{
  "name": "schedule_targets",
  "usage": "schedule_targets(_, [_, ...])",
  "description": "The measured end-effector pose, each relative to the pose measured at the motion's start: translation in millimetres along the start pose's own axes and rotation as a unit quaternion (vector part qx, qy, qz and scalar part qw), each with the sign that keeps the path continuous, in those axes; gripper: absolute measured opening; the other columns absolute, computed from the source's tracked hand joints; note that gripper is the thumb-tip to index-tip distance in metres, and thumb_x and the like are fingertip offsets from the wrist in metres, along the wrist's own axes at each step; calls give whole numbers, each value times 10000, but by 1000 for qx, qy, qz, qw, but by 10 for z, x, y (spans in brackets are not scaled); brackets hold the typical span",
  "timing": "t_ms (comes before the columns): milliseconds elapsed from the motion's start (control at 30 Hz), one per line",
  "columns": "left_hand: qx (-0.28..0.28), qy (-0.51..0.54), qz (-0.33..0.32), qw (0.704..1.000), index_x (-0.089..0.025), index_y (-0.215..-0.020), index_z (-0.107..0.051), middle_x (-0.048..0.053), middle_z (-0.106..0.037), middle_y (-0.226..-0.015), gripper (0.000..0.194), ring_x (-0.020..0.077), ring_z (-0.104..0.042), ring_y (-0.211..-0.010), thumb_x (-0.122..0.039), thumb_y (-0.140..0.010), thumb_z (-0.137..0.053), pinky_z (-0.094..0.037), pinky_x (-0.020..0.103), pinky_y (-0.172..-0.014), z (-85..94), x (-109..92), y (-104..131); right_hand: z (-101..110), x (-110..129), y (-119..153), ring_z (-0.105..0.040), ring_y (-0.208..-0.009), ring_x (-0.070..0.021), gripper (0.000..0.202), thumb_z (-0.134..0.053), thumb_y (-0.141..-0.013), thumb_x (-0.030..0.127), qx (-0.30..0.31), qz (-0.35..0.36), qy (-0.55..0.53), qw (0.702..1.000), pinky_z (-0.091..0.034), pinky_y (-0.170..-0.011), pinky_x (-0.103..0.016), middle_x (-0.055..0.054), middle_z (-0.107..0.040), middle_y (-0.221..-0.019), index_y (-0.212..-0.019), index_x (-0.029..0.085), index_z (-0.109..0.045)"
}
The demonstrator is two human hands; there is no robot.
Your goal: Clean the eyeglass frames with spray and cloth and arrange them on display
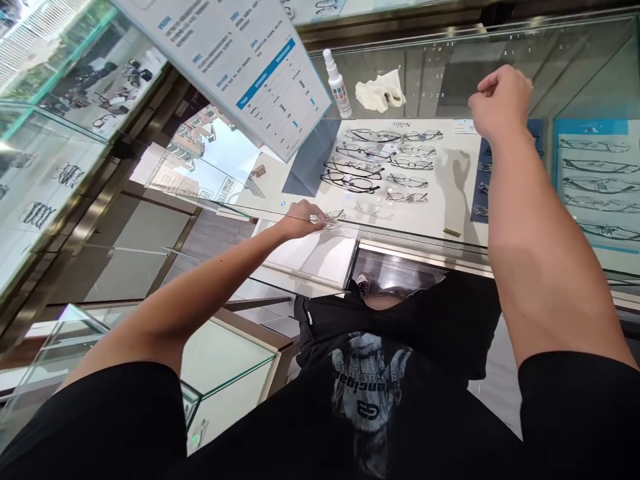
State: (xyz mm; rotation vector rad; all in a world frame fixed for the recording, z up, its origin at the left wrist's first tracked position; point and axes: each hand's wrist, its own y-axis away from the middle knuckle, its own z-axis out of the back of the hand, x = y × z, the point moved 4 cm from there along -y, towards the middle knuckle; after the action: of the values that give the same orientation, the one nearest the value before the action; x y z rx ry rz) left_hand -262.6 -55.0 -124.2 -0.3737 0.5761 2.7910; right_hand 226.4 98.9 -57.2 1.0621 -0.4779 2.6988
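Observation:
My left hand (303, 219) is closed at the near edge of the glass counter, its fingers pinched on a pair of eyeglasses (334, 217) with thin, pale frames. Part of the glasses is hidden by my fingers. My right hand (503, 100) hovers over the right part of the counter with its fingers curled in, and nothing shows in it. To its left, a crumpled cream cloth (381, 92) lies on the glass. Beside the cloth stands a white spray bottle (338, 85).
Under the glass top, several eyeglasses (357, 180) lie in rows on a white display board (445, 200). A blue tray (590, 127) holds more frames at right. A printed sign (240, 73) leans at upper left. Another glass showcase (60, 133) stands at left.

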Motion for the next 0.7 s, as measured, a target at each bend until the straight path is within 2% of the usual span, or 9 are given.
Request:
schedule_targets(67, [16,-1,-28,999,-228,-945,-816,91,-837,-1090,314,322,-617,-1183,-507,-855,-704,-436,478,-1134,54,-32,185,-16,-230,-135,-453,-1470,-418,289,-855,-934,319,-19,-34,67,997,-364,-1224,-678,-182,-581,-1409,-1128,165,-708])
schedule_targets(133, [40,-2,-55,998,-233,-940,-821,79,-846,-1098,318,306,-646,-1172,-505,-864,-676,-467,431,-1098,101,-74,347,-25,-495,-297,-307,-1560,-508,621,-918,-866,566,-52,-108,117,986,-247,-1232,-813,-271,-393,-1619,-1244,140,-674])
schedule_targets(200, [66,-10,-65,996,-234,-950,-821,71,-847,-1122,312,291,-670,-1143,-485,-866,-655,-479,404,-1072,142,-102,482,-34,-659,-408,-206,-1601,-541,912,-866,-817,766,-66,-161,144,974,-195,-1223,-862,-329,-230,-1708,-1418,146,-574])
schedule_targets(267, [79,-25,-74,994,-238,-953,-816,65,-844,-1130,295,281,-684,-1116,-455,-871,-634,-475,393,-1066,188,-137,600,-23,-672,-402,-168,-1618,-539,1067,-822,-808,823,-43,-197,193,960,-197,-1235,-853,-337,-175,-1740,-1559,156,-464])
schedule_targets(367, [80,-46,-93,991,-247,-938,-805,61,-840,-1107,268,284,-679,-1129,-436,-884,-623,-461,391,-1071,270,-243,766,73,-449,-198,-169,-1642,-511,1134,-729,-901,809,21,-193,269,943,-279,-1255,-763,-320,-167,-1775,-1711,140,-302])
schedule_targets(467, [76,-58,-114,989,-249,-945,-802,64,-839,-1095,257,293,-671,-1147,-428,-913,-620,-448,410,-1083,352,-453,945,279,-224,2,-203,-1651,-506,1093,-605,-990,784,79,-140,304,939,-342,-1241,-702,-338,-204,-1777,-1751,85,-249])
schedule_targets(533, [80,-62,-132,986,-256,-954,-804,57,-842,-1077,240,293,-671,-1154,-414,-934,-625,-426,435,-1116,397,-651,1082,466,-230,38,-313,-1603,-501,1007,-607,-982,787,109,-88,315,939,-380,-1205,-676,-340,-321,-1721,-1684,89,-424])
schedule_targets(633, [85,-49,-154,983,-270,-917,-802,39,-844,-1047,199,288,-683,-1132,-394,-953,-651,-418,460,-1128,482,-1008,1309,786,-504,10,-563,-1378,-398,534,-674,-1009,625,115,5,294,949,-465,-1087,-590,-259,-568,-1508,-1322,200,-754])
schedule_targets(700, [81,-11,-178,981,-299,-914,-810,21,-842,-1057,145,277,-701,-1120,-374,-949,-691,-456,435,-1091,583,-1282,1456,1011,-770,3,-630,-1233,-332,195,-725,-993,377,57,49,256,964,-491,-1041,-532,-202,-664,-1335,-1113,239,-792])
